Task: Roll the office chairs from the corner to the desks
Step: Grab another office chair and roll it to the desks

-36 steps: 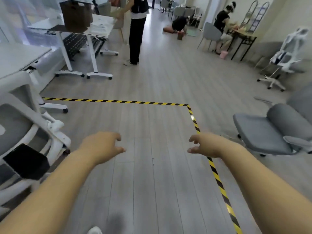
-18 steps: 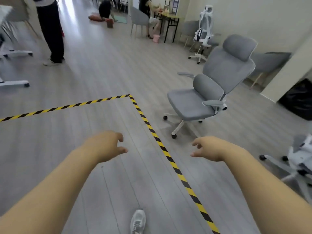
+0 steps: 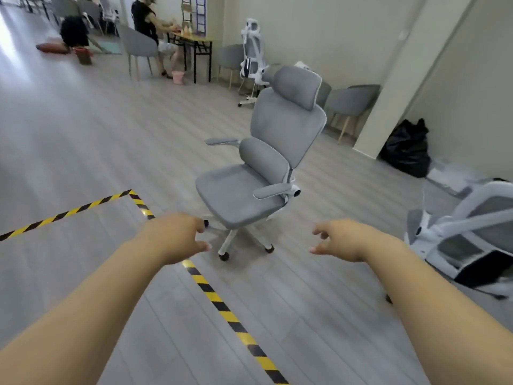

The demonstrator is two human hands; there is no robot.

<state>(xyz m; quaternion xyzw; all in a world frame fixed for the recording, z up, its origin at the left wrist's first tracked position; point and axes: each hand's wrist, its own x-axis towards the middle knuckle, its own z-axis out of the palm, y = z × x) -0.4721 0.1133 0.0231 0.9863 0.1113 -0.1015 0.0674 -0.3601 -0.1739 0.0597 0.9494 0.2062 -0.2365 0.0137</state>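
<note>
A grey upholstered office chair [image 3: 266, 162] with a headrest, armrests and a white wheeled base stands on the floor straight ahead, its seat facing left towards me. My left hand [image 3: 177, 236] hovers in front of the chair's base, fingers loosely curled, holding nothing. My right hand [image 3: 340, 240] is stretched out to the right of the base, fingers relaxed, touching nothing. A white mesh office chair [image 3: 472, 234] sits at the right edge, partly cut off. Another white mesh chair [image 3: 252, 59] stands by the far wall.
Yellow-black floor tape [image 3: 211, 294] runs diagonally under my left arm and turns a corner. A black rubbish bag [image 3: 406, 150] lies by a wall pillar [image 3: 410, 79]. Grey side chairs [image 3: 351, 102] line the wall. A person sits at a far table [image 3: 191, 40].
My view has swung to the right and closer: the desks left the frame, and the grey chair came from the right edge to straight ahead. Both hands stay outstretched and empty.
</note>
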